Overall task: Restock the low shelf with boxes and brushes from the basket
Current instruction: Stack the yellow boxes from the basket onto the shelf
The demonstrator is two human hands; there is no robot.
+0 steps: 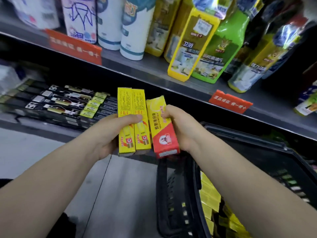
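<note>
My left hand (109, 134) grips two long yellow boxes (132, 109) side by side, thumb across their fronts. Beside them, my right hand (178, 124) holds a yellow-and-red box (163, 134), fingers curled over its right edge. All three boxes are upright in front of the low shelf (51, 121), where rows of black boxes (60, 103) with yellow-green ends lie flat. The black basket (178, 194) stands below my right arm, with more yellow boxes (209, 200) inside it.
The shelf above (154, 73) carries white rolls, yellow and green cleaner bottles (217, 48) and red price tags (229, 102) on its edge. Grey floor (120, 186) lies below my hands, left of the basket.
</note>
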